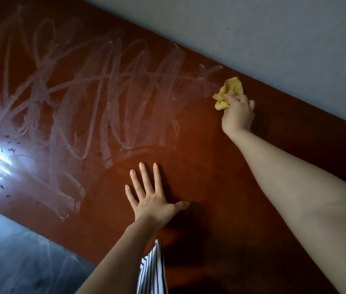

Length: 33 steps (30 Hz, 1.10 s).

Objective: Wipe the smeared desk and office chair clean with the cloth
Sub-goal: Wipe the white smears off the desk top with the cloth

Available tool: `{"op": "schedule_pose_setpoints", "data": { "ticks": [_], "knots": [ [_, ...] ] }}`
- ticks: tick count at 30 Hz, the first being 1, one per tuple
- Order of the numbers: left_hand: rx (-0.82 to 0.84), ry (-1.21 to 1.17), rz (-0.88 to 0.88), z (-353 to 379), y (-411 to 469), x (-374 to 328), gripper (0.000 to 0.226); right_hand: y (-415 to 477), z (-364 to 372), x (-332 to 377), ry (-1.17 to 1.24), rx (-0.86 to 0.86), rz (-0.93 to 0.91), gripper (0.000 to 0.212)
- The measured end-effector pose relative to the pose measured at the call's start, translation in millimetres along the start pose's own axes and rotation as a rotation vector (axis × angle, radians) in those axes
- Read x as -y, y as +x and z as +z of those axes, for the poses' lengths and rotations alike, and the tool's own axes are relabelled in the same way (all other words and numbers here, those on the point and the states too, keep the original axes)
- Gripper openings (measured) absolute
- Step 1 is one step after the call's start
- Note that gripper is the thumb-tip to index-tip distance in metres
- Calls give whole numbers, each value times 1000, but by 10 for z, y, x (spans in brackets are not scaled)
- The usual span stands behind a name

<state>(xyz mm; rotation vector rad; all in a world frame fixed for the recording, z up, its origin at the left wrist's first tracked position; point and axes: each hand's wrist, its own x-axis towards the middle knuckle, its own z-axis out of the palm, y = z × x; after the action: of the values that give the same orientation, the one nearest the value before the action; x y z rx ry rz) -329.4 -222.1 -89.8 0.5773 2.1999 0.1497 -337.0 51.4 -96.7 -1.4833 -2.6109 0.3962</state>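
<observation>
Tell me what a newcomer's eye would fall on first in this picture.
First, the whitish scribbled smears sprawling over the left and middle of the reddish-brown desk. Next, the crumpled yellow cloth, gripped by the right hand at the smears' right end, near the desk's far edge. The left hand lies flat, fingers spread, on the bare part nearer the person.

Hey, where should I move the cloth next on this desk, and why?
Probably sweep the cloth left, pressed to the desk. The right hand grips it at the right end of the white smears, which cover the desk's left part; the area near the flat left hand looks clean.
</observation>
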Motion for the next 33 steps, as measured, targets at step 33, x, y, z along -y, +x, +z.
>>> {"op": "schedule_pose_setpoints", "data": {
  "ticks": [33],
  "knots": [
    [-563,232,538,77,270,-136,61,-1714,-174,-1283,42,-236,-125,56]
  ]
}}
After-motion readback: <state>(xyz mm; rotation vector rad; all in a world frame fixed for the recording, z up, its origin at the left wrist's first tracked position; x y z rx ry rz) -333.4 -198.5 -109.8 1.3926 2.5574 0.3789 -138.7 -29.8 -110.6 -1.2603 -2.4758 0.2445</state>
